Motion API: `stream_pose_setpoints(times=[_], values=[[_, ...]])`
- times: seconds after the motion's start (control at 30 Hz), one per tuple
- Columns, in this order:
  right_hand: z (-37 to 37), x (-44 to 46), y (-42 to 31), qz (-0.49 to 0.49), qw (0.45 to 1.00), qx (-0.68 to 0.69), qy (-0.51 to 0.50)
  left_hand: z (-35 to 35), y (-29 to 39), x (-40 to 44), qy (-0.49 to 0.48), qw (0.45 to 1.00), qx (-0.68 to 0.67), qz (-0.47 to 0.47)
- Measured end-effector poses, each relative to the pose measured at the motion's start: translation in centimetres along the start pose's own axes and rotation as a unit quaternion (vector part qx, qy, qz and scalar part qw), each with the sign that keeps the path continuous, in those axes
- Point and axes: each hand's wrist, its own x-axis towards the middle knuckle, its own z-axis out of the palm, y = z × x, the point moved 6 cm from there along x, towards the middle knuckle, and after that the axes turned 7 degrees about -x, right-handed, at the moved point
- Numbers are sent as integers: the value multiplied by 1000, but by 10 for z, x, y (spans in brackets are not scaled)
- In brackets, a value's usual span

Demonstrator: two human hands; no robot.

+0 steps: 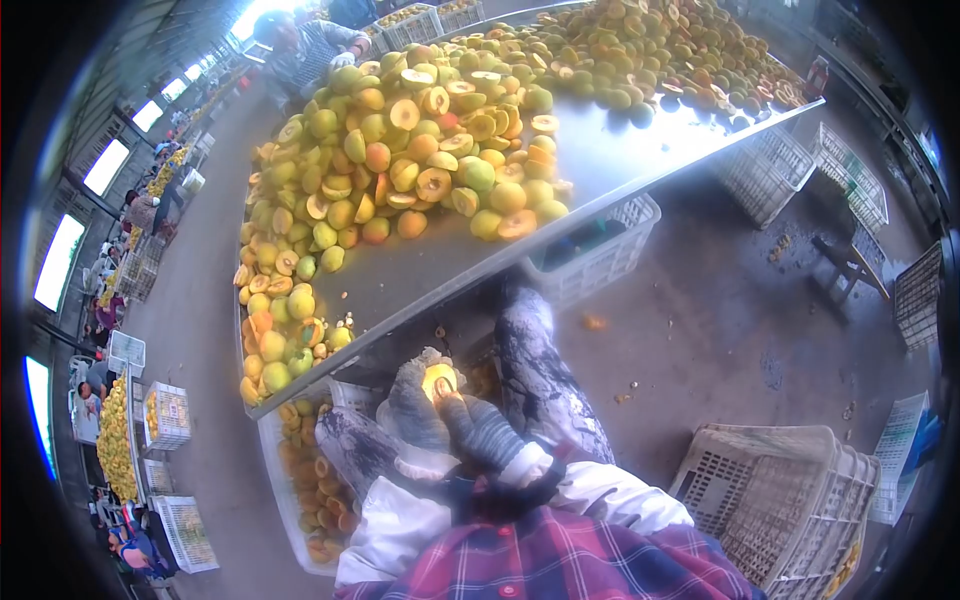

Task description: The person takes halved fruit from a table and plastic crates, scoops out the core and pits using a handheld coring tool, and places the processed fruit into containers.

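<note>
Sorting table (400, 291) with stone fruit, seen from the seated worker's side. The metal table is the largest element, its near edge rising obliquely from the near left corner towards the right. A heap of yellow, green and orange fruit (430, 140), whole and halved, covers its left part and reaches the left edge; a second heap (660, 50) lies along the far edge towards the right. Bare metal shows beside the near edge. A co-worker (305, 55) is at the far left corner. A pale plastic crate (790, 500) stands on the floor at the worker's right; another crate (281, 485), holding halved fruit, stands below the near left corner, beside the worker's leg. The left hand (415, 405), in a grey glove, is in front of the near edge and above the lap, closed around a fruit half (437, 380). The right hand (478, 428), likewise gloved, meets the fruit half at its lower rim; whether its fingertips are clamped cannot be told. The fruit half turns its orange cut face upward, with a brown centre (441, 388).
</note>
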Motion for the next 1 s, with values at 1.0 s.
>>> stream_pose_setpoints(times=[1.0], values=[[-10,-6,-6,187,918,165,-309,-13,-16,29,-434,784,415,159]])
